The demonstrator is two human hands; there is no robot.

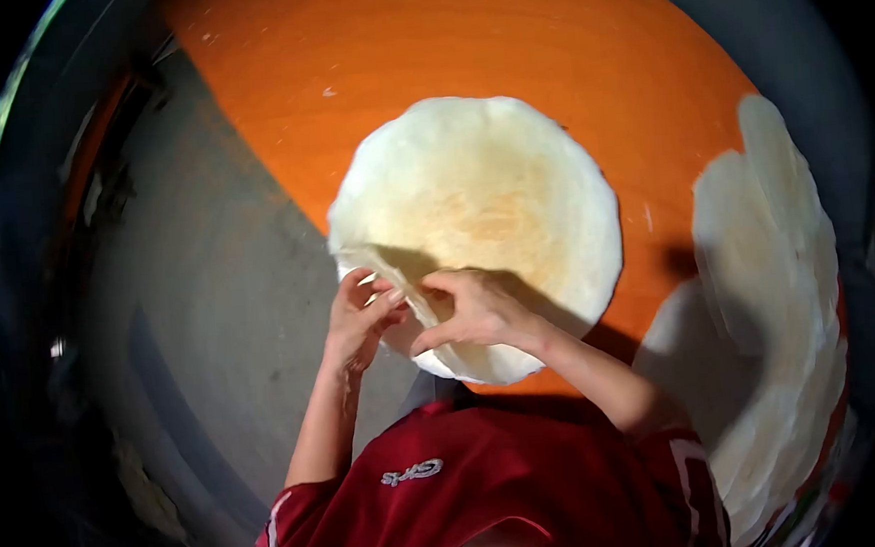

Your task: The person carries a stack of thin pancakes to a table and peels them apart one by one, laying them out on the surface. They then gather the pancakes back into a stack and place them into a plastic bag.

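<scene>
A large round pale flatbread sheet, browned in its middle, lies on an orange surface. Its lower-left edge is lifted and stands up as a thin fold between my hands. My left hand pinches this raised edge from the left side, its fingers curled. From the right, my right hand holds the same edge, with the thumb low and the fingers above it. The fingertips of both hands are partly hidden by the fold.
Several overlapping pale sheets lie at the right of the orange surface. Grey floor shows at the left, beyond the orange edge. Dark cluttered objects stand at the far left.
</scene>
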